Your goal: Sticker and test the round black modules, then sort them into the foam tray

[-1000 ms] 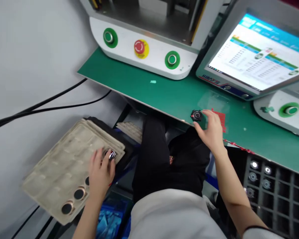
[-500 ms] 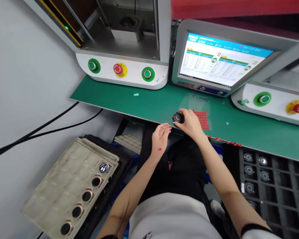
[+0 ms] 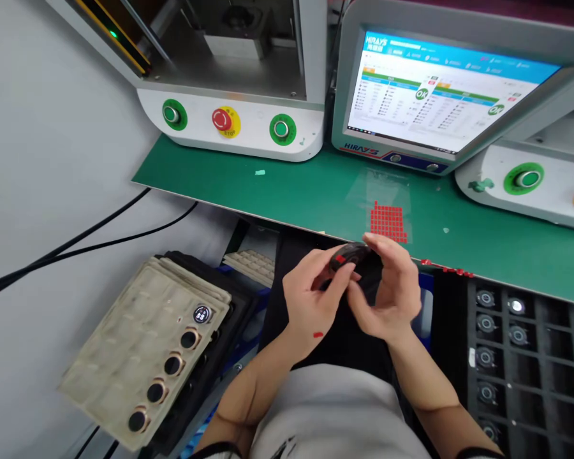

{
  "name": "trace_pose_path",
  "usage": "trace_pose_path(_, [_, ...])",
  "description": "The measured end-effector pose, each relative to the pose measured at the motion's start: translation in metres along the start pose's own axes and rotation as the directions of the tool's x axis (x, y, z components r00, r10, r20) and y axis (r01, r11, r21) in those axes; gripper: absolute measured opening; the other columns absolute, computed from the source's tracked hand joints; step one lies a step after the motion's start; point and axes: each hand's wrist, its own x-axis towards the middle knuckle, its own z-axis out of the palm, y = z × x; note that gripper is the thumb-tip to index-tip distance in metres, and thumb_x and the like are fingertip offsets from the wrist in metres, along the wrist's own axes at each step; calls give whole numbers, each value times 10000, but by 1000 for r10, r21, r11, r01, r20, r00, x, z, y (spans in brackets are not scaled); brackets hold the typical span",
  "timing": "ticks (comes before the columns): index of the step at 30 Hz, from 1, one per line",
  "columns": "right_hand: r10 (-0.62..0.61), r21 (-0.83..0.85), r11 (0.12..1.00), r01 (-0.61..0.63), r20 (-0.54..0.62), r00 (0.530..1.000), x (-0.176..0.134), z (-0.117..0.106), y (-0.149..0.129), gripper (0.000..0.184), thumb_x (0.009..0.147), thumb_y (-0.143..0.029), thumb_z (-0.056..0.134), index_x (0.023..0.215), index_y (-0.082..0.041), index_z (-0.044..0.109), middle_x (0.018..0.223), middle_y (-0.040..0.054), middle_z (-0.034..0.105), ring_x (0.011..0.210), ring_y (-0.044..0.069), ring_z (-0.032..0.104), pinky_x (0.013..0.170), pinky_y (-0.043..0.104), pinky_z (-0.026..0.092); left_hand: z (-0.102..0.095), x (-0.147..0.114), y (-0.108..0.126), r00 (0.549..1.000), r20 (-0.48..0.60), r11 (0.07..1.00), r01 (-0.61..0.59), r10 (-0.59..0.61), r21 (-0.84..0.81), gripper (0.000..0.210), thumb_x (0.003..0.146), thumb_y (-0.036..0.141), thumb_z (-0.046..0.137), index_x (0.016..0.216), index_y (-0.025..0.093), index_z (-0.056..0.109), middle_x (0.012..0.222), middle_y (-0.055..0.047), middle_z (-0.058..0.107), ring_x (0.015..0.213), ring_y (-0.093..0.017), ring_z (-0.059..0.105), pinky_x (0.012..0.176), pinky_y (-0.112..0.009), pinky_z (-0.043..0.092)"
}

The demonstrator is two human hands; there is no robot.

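Observation:
A dark round watch case, tilted, is held in front of the green bench edge. A small red sticker shows on its near side. My left hand pinches it between thumb and fingers. A red piece also sticks to the back of that hand, by the wrist. Close on the other side is my right hand, its thumb and fingers apart and curved around the space beside the case. One fingertip lies by the far rim; whether it touches I cannot tell. On the bench beyond, a clear sheet carries a grid of red stickers.
A monitor stands behind the green bench, between machines with buttons. At lower left, a beige tray holds several watches. To the right, a black compartment tray holds several watch cases. Loose red bits line the bench edge.
The watch case has come off the bench toward my body and is now tilted. My left hand has taken hold of it, while my right hand's grip has opened. The view has shifted slightly.

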Motion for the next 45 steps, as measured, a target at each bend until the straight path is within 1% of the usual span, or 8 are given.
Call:
trace_pose_path(3, [282, 422, 845, -327, 167, 945, 1, -2, -15, 471, 914, -226, 549, 1384, -216, 524, 1317, 132, 624, 1232, 288, 613, 1033, 524, 532, -10, -8, 12, 982, 40, 960, -189, 184, 207, 164, 848, 173, 713, 1010, 190, 728, 867, 6, 751, 679, -77, 705, 647, -128, 559])
trace_pose_path(7, [398, 603, 618, -505, 313, 862, 6, 3, -31, 318, 931, -228, 555, 1240, -236, 632, 1170, 84, 682, 1078, 231, 673, 892, 412, 613, -17, -13, 20, 949, 64, 862, -307, 308, 403, 123, 858, 188, 713, 980, 169, 714, 830, 1, 743, 689, -73, 686, 662, -125, 552])
trace_pose_path(20, [429, 786, 511, -348, 117, 895, 4, 26, -46, 186, 892, -153, 587, 1031, -222, 689, 971, 21, 635, 920, 144, 676, 972, 428, 605, -24, -18, 32, 858, 200, 690, -502, 473, 522, 136, 914, 112, 621, 1038, 132, 672, 914, -31, 747, 843, -97, 718, 847, -153, 575])
trace_pose_path(28, [602, 800, 481, -359, -4, 799, 9, 34, -55, 101, 803, -149, 591, 837, -228, 644, 841, -20, 580, 755, 101, 661, 785, 306, 657, -24, -23, 26, 829, 300, 599, -552, 473, 581, 202, 957, 140, 554, 1133, 121, 651, 975, -62, 753, 856, -131, 729, 808, -200, 601])
trace_pose_path(34, [639, 844, 410, -345, 5, 769, 7, 39, -57, 27, 805, -216, 586, 811, -228, 609, 824, -25, 546, 734, 115, 638, 800, 395, 663, -27, -26, 25, 784, 364, 511, -609, 503, 607, 234, 943, 128, 567, 1154, 82, 656, 1009, -93, 758, 904, -151, 732, 831, -209, 597])
trace_pose_path(38, [620, 785, 472, -402, 29, 784, 3, 34, -55, 33, 848, -240, 618, 871, -232, 640, 879, -4, 571, 790, 138, 672, 815, 401, 648, -29, -18, 30, 874, 272, 705, -486, 403, 516, 185, 925, 138, 597, 1075, 154, 705, 976, -53, 766, 876, -142, 738, 834, -205, 605])
trace_pose_path(41, [523, 649, 610, -455, 102, 846, 3, 20, -57, 196, 847, -291, 673, 1036, -249, 640, 1015, 45, 624, 928, 204, 693, 804, 408, 635, -30, -11, 32, 973, 176, 960, -187, 152, 207, 111, 891, 257, 677, 945, 189, 747, 835, -25, 757, 693, -131, 720, 633, -191, 611])
trace_pose_path(45, [391, 503, 761, -410, 149, 908, 9, 5, -57, 393, 791, -244, 725, 1136, -307, 546, 1054, 44, 676, 996, 226, 678, 762, 395, 631, -32, -9, 31, 917, 328, 921, 312, -227, -235, 263, 829, 427, 735, 874, 169, 766, 653, -23, 700, 436, -113, 607, 389, -200, 512])
